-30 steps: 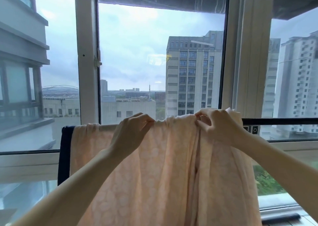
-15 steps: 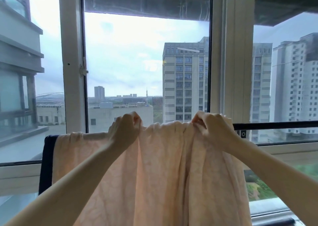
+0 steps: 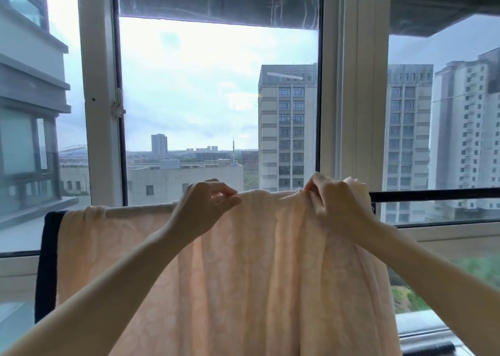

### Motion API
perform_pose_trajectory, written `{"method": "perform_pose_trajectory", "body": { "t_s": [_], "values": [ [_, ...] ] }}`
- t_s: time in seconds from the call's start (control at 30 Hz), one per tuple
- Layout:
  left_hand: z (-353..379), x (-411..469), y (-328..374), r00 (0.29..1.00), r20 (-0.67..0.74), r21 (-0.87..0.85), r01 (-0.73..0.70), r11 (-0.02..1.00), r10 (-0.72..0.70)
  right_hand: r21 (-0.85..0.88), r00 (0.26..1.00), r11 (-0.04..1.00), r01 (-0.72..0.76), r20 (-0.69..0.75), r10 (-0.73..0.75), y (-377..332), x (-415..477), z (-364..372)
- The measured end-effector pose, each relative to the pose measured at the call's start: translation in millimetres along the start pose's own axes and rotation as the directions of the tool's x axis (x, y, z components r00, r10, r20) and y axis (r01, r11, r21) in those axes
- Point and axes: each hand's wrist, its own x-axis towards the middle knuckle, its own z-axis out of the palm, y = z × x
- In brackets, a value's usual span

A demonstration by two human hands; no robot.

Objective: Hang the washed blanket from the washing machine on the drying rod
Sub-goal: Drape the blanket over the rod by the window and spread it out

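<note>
**Blanket on the rod, both hands at its top fold**

Found the peach, faintly patterned blanket (image 3: 257, 274) draped over the drying rod (image 3: 433, 194), in front of the white window frame (image 3: 354, 85). Saw it falling in long folds past the bottom of the view, smoother toward the left and gathered more thickly toward the right. Saw the rod itself bare and dark only to the right of the cloth.

Pinched the blanket's top edge between thumb and curled fingertips of the left hand (image 3: 201, 206), right at the line of the rod. Gripped a bunch of the same top fold with the right hand (image 3: 338, 206), fingers curled round the cloth and raised slightly above the rod. Reached up with both bare forearms from the lower corners of the view.

Noticed a dark cloth (image 3: 46, 261) hanging at the blanket's left edge; could not tell whether touching it or tucked behind it. Looked through the glass at tall buildings (image 3: 286, 128) under a cloudy sky.
</note>
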Motion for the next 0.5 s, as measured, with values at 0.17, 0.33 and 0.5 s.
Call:
{"method": "perform_pose_trajectory", "body": {
  "t_s": [0.17,0.33,0.5],
  "values": [
    [-19,1,-6,0.991,0.120,-0.046,0.072,0.996,-0.066,0.168,0.997,0.986,0.008,0.069,-0.020,-20,6,8],
    [-41,0,-20,0.983,0.162,-0.048,0.093,0.995,-0.084,0.297,0.975,0.942,0.154,0.112,-0.195,-54,16,20],
    [-45,0,-24,0.987,0.129,-0.047,0.106,0.993,-0.099,0.393,0.972,0.912,0.119,0.142,-0.188,-71,25,27]
  ]
}}
